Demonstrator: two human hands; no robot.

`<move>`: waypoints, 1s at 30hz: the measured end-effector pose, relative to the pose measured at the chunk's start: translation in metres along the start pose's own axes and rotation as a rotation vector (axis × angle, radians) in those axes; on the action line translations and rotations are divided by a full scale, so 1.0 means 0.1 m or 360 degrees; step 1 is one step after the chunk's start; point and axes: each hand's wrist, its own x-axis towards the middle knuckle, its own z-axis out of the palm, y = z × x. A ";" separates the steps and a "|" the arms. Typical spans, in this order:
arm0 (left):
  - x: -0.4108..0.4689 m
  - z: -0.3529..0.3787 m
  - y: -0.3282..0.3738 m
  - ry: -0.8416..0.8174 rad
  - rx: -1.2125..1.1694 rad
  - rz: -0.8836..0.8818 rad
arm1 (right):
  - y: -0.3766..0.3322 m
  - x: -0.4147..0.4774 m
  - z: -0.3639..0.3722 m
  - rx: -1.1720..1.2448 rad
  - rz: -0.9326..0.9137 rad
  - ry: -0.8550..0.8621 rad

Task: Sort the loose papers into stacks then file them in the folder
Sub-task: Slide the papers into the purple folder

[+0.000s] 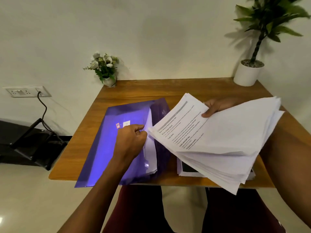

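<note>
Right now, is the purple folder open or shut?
Open. The left hand pinches the folder cover up, white sheets showing inside; the right hand holds a paper stack.

Wooden counter (134, 88) set against a pale wall (151, 31). At its far left corner, a small vase of white flowers (104, 68). At the far right corner, a tall leafy plant (269, 19) in a white pot (246, 75). Left on the wall, a socket plate (27, 91) with a black cable (45, 107) plugged in, trailing down to a dark, low object (25, 143) on the pale floor (25, 199).
</note>
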 end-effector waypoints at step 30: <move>0.09 0.08 0.12 -0.0121 -0.0237 0.0007 | -0.12 1.26 1.85 -0.0165 -0.0430 0.1333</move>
